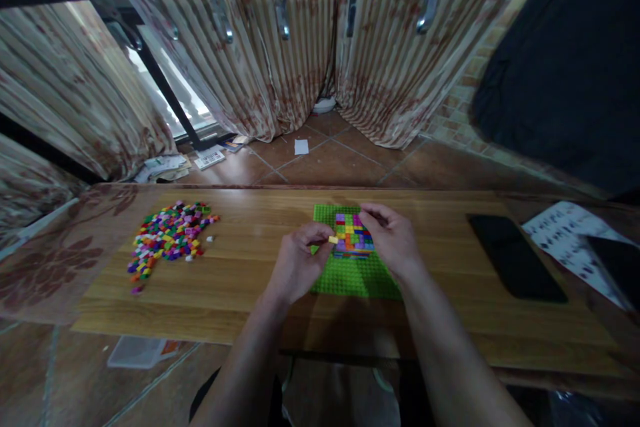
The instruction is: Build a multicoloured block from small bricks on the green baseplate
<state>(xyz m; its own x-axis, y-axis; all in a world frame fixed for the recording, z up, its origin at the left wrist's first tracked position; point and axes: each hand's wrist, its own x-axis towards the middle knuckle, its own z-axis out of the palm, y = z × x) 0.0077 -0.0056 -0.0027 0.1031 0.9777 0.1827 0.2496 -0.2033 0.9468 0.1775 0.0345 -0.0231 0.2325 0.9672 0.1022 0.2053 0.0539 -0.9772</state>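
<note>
A green studded baseplate [350,277] lies on the wooden table, with a patch of coloured bricks [354,237] built on its far half. My left hand [299,263] rests at the plate's left edge and pinches a small yellow brick [333,239] between thumb and fingertips. My right hand [393,239] sits over the right side of the built patch, fingers curled and pressed together at the purple bricks near the top; what it grips, if anything, is too small to make out.
A loose heap of several coloured bricks [167,235] lies at the table's left. A black phone [515,255] lies to the right, with a printed sheet [570,237] past it. Beyond the table [240,267] are tiled floor and curtains.
</note>
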